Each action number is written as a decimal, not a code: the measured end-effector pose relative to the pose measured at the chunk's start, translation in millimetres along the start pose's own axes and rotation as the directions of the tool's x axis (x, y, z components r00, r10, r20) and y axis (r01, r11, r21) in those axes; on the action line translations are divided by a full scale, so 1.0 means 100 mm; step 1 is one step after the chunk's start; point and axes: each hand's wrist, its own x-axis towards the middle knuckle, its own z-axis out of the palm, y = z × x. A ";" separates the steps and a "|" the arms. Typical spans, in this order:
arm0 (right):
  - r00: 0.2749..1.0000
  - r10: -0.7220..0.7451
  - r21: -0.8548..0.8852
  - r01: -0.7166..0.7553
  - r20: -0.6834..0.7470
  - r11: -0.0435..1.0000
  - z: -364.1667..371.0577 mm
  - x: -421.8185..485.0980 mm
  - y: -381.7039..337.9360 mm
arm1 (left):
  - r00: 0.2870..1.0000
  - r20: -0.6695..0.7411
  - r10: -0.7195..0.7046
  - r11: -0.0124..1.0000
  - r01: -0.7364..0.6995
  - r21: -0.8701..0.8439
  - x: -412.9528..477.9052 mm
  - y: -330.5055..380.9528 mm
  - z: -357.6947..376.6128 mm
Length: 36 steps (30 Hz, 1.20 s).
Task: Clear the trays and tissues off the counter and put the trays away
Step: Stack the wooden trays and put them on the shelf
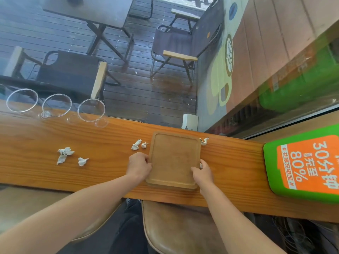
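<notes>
The task looked barely begun. A wooden tray (174, 159), possibly more than one stacked, since a second rim seemed to show along its near edge, sat flat on the wooden counter (55, 173), spanning most of its depth, right of the middle. The left hand (138, 166) was closed on the tray's left rim, fingers curled over the edge; the right hand (202, 174) pinched the right rim near the near corner, thumb on top. Whether the tray had left the surface could not be told; it appeared to rest there. Nothing had been cleared as far as could be seen: two crumpled tissues (139, 144) lay just beside the tray's far-left corner, another tissue (204, 141) touched its far-right corner, and a white scrap peeked out by the right hand. A further pair of tissues (70, 156) lay well apart to the left, mid-counter. Three clear plastic cups (55, 107) stood along the far edge at the left. A green-and-orange sign (304, 164) occupied the right end. All tissues remained to be gathered, and the tray remained to be carried off and stored.
</notes>
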 end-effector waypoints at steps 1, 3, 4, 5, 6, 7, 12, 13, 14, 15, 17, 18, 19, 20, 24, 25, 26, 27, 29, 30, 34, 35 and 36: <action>1.000 0.008 0.009 -0.008 0.010 1.000 0.00 0.02 -0.01 | 1.000 -0.002 0.001 1.000 -0.001 0.003 0.02 0.02 -0.01; 0.999 0.027 0.025 -0.028 0.038 0.999 0.00 0.06 -0.03 | 0.999 0.026 -0.023 0.999 0.024 -0.022 0.08 0.08 -0.03; 0.998 0.040 0.036 -0.042 0.052 0.998 0.01 0.09 -0.03 | 0.997 0.056 -0.049 0.998 0.051 -0.045 0.12 0.12 -0.03; 0.997 0.054 0.050 -0.057 0.060 0.997 0.02 0.11 -0.03 | 0.993 0.088 -0.081 0.994 0.088 -0.069 0.14 0.15 -0.02; 0.996 0.067 0.067 -0.072 0.061 0.995 0.04 0.13 -0.03 | 0.987 0.112 -0.117 0.988 0.127 -0.090 0.17 0.18 -0.01; 0.995 0.082 0.087 -0.087 0.058 0.992 0.06 0.14 -0.03 | 0.981 0.123 -0.153 0.980 0.166 -0.109 0.19 0.21 0.00; 0.990 0.127 0.185 -0.136 0.059 0.973 0.05 0.24 -0.08 | 0.943 0.142 -0.302 0.917 0.328 -0.229 0.26 0.28 0.10; 0.989 0.130 0.189 -0.140 0.066 0.972 0.04 0.26 -0.08 | 0.937 0.150 -0.316 0.907 0.345 -0.242 0.27 0.28 0.12; 0.989 0.131 0.188 -0.142 0.068 0.972 0.03 0.28 -0.06 | 0.933 0.158 -0.322 0.902 0.353 -0.249 0.28 0.28 0.13; 0.990 0.128 0.180 -0.138 0.065 0.974 0.02 0.30 -0.05 | 0.932 0.164 -0.324 0.899 0.357 -0.255 0.29 0.28 0.15; 0.991 0.116 0.155 -0.124 0.061 0.980 0.00 0.33 -0.03 | 0.929 0.171 -0.328 0.891 0.364 -0.270 0.28 0.26 0.17; 0.991 0.113 0.149 -0.122 0.067 0.981 -0.02 0.33 -0.03 | 0.929 0.173 -0.328 0.889 0.365 -0.276 0.27 0.26 0.17; 0.991 0.108 0.153 -0.120 0.081 0.981 -0.04 0.33 -0.03 | 0.930 0.175 -0.324 0.889 0.363 -0.281 0.25 0.25 0.17; 0.990 0.098 0.168 -0.114 0.101 0.979 -0.06 0.33 -0.02 | 0.932 0.179 -0.315 0.889 0.356 -0.288 0.24 0.25 0.17; 0.978 0.069 0.288 -0.125 0.199 0.949 -0.22 0.30 -0.02 | 0.946 0.189 -0.264 0.889 0.315 -0.333 0.16 0.32 0.10; 0.976 0.052 0.313 -0.118 0.210 0.943 -0.26 0.28 -0.03 | 0.951 0.181 -0.250 0.890 0.300 -0.342 0.14 0.35 0.07; 0.976 0.033 0.337 -0.107 0.216 0.935 -0.32 0.26 -0.05 | 0.957 0.166 -0.236 0.892 0.281 -0.354 0.11 0.39 0.04; 0.975 0.014 0.362 -0.096 0.222 0.927 -0.38 0.24 -0.09 | 0.964 0.147 -0.221 0.894 0.261 -0.365 0.08 0.44 0.01; 0.971 -0.022 0.396 -0.077 0.240 0.915 -0.52 0.18 -0.17 | 0.972 0.127 -0.200 0.884 0.235 -0.405 0.01 0.56 -0.06; 0.968 -0.041 0.407 -0.066 0.249 0.911 -0.59 0.15 -0.22 | 0.971 0.137 -0.196 0.866 0.237 -0.441 -0.03 0.62 -0.11; 0.956 -0.118 0.460 -0.020 0.270 0.887 -0.90 -0.06 -0.38 | 0.960 0.214 -0.178 0.804 0.267 -0.531 -0.28 0.89 -0.33; 0.952 -0.134 0.472 -0.012 0.274 0.881 -0.97 -0.13 -0.40 | 0.963 0.219 -0.156 0.801 0.253 -0.543 -0.36 0.96 -0.38; 0.950 -0.149 0.486 -0.003 0.273 0.874 -1.03 -0.20 -0.42 | 0.966 0.225 -0.127 0.800 0.234 -0.553 -0.45 1.03 -0.43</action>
